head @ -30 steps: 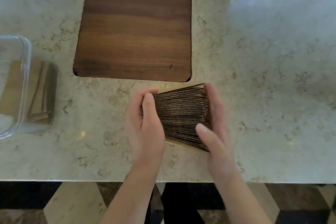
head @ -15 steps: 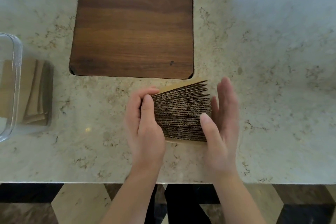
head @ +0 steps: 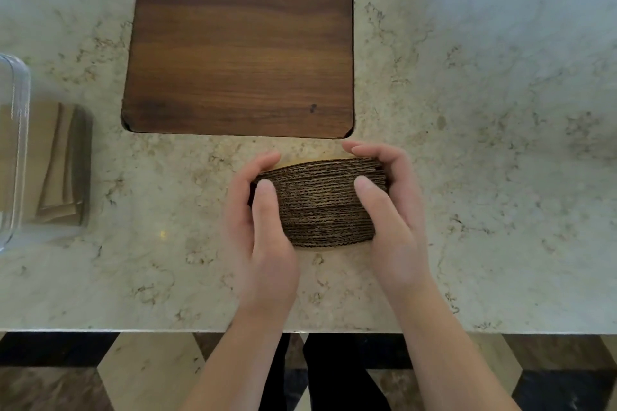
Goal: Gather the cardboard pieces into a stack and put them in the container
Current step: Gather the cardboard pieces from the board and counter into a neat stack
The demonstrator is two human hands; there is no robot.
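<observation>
A thick stack of brown corrugated cardboard pieces (head: 322, 202) stands on edge on the marble counter, just in front of the wooden board. My left hand (head: 258, 223) clasps its left end, thumb laid across the corrugated edges. My right hand (head: 389, 200) clasps the right end, fingers curled over the far side. A clear container (head: 18, 130) sits at the far left edge, only partly in view, with several cardboard pieces (head: 58, 163) seen through its wall.
A dark wooden cutting board (head: 240, 40) lies on the counter directly beyond the stack. The counter's front edge (head: 133, 330) runs below my wrists, with a patterned floor underneath. Bare marble stretches to the right.
The fanned, tilted pieces have been squared into a tighter stack. My right hand swung from an open palm beside the stack to a grip around its right end.
</observation>
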